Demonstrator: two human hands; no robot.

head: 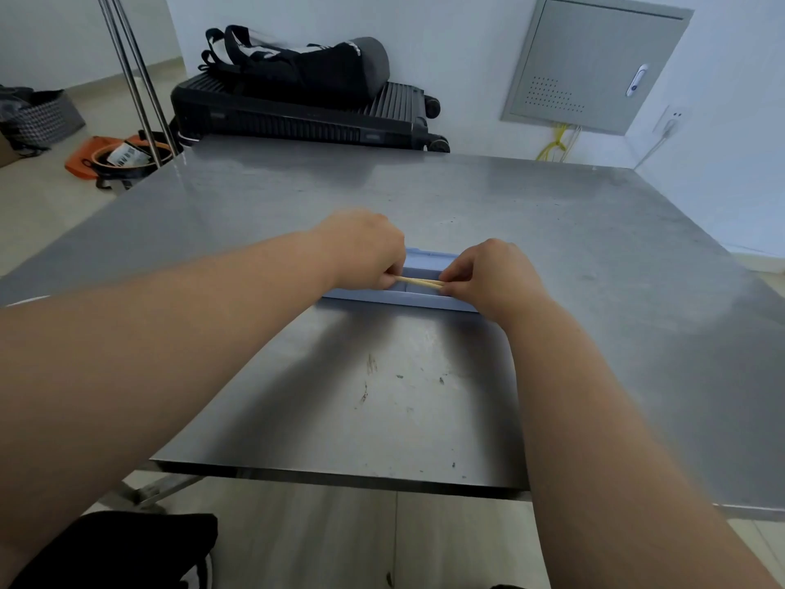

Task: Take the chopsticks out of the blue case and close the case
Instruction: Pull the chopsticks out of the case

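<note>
The blue case lies open across the middle of the steel table, its lid folded back behind the tray. Two pale wooden chopsticks run left to right just above the tray. My left hand pinches their left end and my right hand pinches their right end. Both hands cover the ends of the case and of the chopsticks.
Behind the table a black suitcase lies flat with a black bag on top. Metal poles rise at the back left corner. An orange bag sits on the floor. A grey wall cabinet is at the right.
</note>
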